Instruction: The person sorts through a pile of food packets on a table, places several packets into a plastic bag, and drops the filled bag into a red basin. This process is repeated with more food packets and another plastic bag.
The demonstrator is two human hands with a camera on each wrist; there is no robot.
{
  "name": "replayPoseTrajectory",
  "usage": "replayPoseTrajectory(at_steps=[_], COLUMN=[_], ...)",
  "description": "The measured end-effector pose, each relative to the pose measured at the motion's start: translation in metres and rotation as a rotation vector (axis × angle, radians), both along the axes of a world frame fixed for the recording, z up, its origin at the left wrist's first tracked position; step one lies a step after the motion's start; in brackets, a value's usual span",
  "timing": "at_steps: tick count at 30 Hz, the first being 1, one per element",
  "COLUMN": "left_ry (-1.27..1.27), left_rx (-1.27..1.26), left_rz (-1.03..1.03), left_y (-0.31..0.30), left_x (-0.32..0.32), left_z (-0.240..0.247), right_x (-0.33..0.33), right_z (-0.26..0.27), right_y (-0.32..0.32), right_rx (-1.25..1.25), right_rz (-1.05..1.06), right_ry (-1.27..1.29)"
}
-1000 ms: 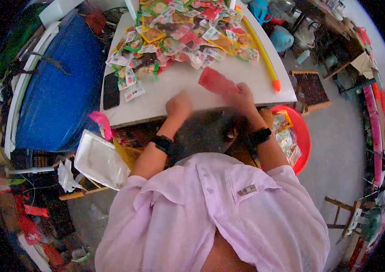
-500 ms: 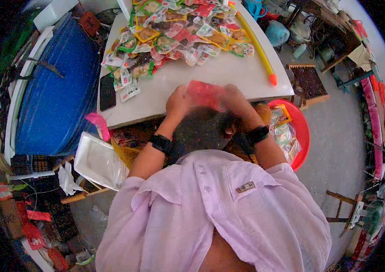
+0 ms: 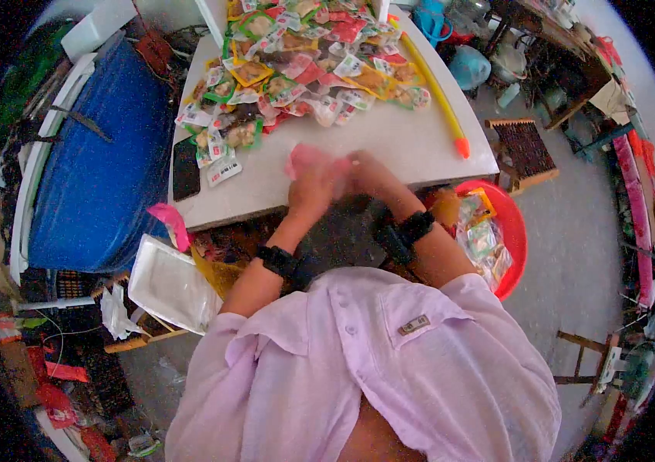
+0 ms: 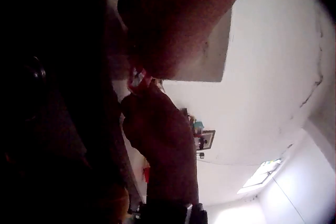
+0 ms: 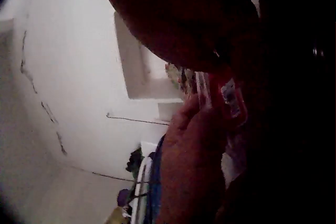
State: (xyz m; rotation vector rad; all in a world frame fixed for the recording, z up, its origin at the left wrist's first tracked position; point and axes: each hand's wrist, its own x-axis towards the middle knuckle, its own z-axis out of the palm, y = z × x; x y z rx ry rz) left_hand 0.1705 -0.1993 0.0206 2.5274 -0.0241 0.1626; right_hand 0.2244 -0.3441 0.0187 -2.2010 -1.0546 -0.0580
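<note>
A red plastic food packet (image 3: 314,159) is held over the front edge of the white table (image 3: 297,138), blurred in the head view. My left hand (image 3: 312,191) grips it from the left. At its right end my right hand (image 3: 371,177) pinches it, fingers close to those of the left. In the right wrist view the red packet (image 5: 233,100), with a white label, spans the gap between both hands. Dark shadow hides most of the fingertips in both wrist views.
A pile of sealed food packets (image 3: 304,65) covers the table's far part. A black phone (image 3: 186,169) lies at the left edge, a yellow tube (image 3: 435,88) along the right. A red basin (image 3: 518,246) with packets stands at lower right; a white foam tray (image 3: 169,281) sits at lower left.
At first the right hand alone held the red packet, out to the right. It came to the left hand, which took hold, and both have since shifted slightly left with it.
</note>
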Motion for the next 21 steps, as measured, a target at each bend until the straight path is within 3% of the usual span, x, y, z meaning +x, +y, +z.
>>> replayPoseTrajectory(at_steps=[1, 3, 5, 6, 7, 9, 12, 15, 17, 20, 21], left_ry=[-0.007, -0.067, -0.124, -0.15, -0.176, -0.238, -0.273, -0.226, -0.178, -0.158, -0.176], left_rx=[0.005, -0.042, -0.093, -0.119, -0.144, -0.126, -0.103, 0.044, 0.124, 0.144, 0.139], left_rz=[-0.003, -0.035, -0.056, -0.06, -0.062, -0.061, -0.039, 0.003, 0.014, 0.006, 0.009], left_y=[0.002, 0.002, 0.001, 0.001, 0.001, 0.006, 0.008, 0.011, 0.011, 0.01, 0.009], left_x=[-0.001, -0.005, -0.005, -0.005, -0.005, -0.003, -0.004, -0.001, -0.001, 0.001, 0.001], left_z=[-0.004, -0.006, -0.008, -0.008, -0.009, -0.017, -0.018, -0.026, -0.033, -0.032, -0.03], right_x=[0.001, 0.003, -0.007, -0.007, -0.008, 0.002, 0.01, 0.015, 0.043, 0.086, 0.104], right_z=[0.002, 0.001, 0.007, 0.01, 0.013, 0.013, -0.006, 0.004, -0.015, -0.059, -0.08], right_y=[0.001, 0.004, 0.009, 0.013, 0.017, 0.026, 0.027, 0.021, 0.009, -0.002, -0.005], right_rx=[-0.115, -0.137, -0.033, -0.102, -0.174, -0.557, -0.282, -0.153, -0.501, -0.228, 0.123], right_rz=[0.001, 0.0, -0.228, -0.246, -0.263, -0.103, -0.022, -0.338, -0.076, 0.016, 0.062], right_ry=[-0.205, -0.307, -0.139, -0.095, -0.052, -0.05, -0.244, 0.479, -0.123, -0.12, 0.116])
